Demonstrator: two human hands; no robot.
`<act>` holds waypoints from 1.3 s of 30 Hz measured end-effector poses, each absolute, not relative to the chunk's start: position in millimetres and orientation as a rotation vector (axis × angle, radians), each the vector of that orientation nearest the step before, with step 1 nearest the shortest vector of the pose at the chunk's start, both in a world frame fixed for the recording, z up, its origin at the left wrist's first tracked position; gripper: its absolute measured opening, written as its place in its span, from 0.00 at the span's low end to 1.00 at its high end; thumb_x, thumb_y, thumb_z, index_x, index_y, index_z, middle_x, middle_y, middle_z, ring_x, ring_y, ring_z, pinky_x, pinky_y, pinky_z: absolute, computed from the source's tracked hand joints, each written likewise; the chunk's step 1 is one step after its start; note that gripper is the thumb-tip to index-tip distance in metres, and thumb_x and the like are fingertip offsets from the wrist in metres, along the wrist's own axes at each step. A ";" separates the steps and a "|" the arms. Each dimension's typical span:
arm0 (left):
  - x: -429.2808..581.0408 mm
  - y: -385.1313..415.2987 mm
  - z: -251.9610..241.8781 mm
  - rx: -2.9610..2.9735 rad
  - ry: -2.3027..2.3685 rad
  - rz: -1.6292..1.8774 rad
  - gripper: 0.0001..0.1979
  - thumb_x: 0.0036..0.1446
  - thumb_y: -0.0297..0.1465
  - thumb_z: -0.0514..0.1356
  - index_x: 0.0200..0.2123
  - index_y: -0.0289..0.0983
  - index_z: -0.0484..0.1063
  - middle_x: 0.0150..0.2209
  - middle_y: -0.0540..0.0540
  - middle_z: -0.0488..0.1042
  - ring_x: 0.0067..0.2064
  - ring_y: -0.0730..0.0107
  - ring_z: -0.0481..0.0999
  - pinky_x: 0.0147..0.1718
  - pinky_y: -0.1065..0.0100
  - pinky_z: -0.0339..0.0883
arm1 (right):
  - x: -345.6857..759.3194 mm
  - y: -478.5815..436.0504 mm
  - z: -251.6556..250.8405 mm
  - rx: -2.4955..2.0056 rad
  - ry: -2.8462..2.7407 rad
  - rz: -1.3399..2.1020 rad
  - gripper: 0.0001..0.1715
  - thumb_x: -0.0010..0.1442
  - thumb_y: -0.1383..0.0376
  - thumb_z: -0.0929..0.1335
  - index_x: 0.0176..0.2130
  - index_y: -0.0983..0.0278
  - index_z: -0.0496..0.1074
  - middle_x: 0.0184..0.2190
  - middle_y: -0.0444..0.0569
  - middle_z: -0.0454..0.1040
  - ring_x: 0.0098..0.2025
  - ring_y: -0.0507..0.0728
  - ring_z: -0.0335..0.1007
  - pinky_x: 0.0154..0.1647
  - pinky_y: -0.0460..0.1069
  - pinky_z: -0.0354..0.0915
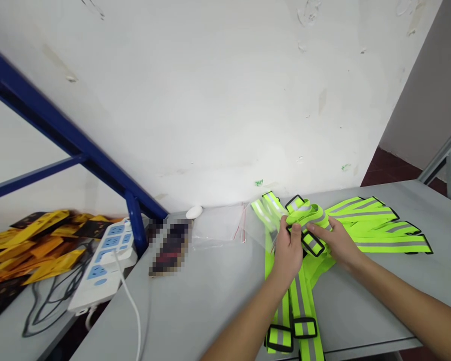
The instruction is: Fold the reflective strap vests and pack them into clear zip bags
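Neon-yellow reflective straps with grey stripes and black buckles lie in a heap on the grey table (210, 296). My left hand (288, 250) is closed around a bundled reflective strap (307, 214), fingers wrapped over it near a black buckle (312, 243). My right hand (336, 239) grips the same bundle from the right, fingers curled onto the strap. Long ends of the straps (298, 306) hang toward me between my forearms. More straps (383, 228) are stacked to the right of my hands.
Clear zip bags with red seals (220, 228) lie left of the straps, a small white oval object (194, 212) by the wall. A blurred dark item (170, 249), a white power strip (105, 263) with cable, yellow-black packets (33, 245) and a blue frame (78, 150) stand at left.
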State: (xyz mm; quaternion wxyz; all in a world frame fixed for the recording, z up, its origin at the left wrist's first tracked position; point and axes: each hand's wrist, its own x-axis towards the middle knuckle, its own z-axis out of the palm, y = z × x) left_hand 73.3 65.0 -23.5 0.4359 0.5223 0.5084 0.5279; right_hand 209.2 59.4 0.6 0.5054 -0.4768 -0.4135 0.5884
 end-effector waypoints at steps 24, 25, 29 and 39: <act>3.3 106.4 -20.4 2.102 1.482 0.562 0.08 0.58 0.34 0.51 0.28 0.41 0.58 0.27 0.49 0.66 0.28 0.66 0.65 0.26 0.67 0.52 | 241.9 76.7 5.0 -1.260 -1.336 1.713 0.27 0.48 0.56 0.75 0.47 0.62 0.76 0.41 0.50 0.80 0.44 0.66 0.76 0.47 0.58 0.71; 2.4 107.2 -20.5 2.100 1.462 0.568 0.08 0.59 0.34 0.50 0.27 0.41 0.58 0.27 0.49 0.66 0.28 0.66 0.65 0.26 0.67 0.52 | 241.6 77.3 3.1 -1.258 -1.346 1.719 0.26 0.48 0.56 0.75 0.47 0.62 0.76 0.40 0.49 0.80 0.45 0.66 0.76 0.47 0.59 0.70; -3.0 110.0 -19.5 2.069 1.390 0.593 0.10 0.61 0.36 0.49 0.28 0.40 0.62 0.28 0.50 0.68 0.30 0.66 0.67 0.27 0.68 0.54 | 240.2 78.8 -3.8 -1.259 -1.361 1.748 0.26 0.48 0.56 0.75 0.46 0.62 0.76 0.39 0.48 0.81 0.44 0.65 0.76 0.48 0.59 0.70; -11.3 110.4 -19.1 2.027 1.299 0.531 0.07 0.57 0.34 0.53 0.33 0.39 0.69 0.29 0.50 0.71 0.29 0.67 0.69 0.26 0.70 0.57 | 237.0 77.6 -7.8 -1.317 -1.403 1.745 0.25 0.49 0.55 0.74 0.45 0.62 0.76 0.40 0.48 0.81 0.43 0.64 0.77 0.47 0.58 0.70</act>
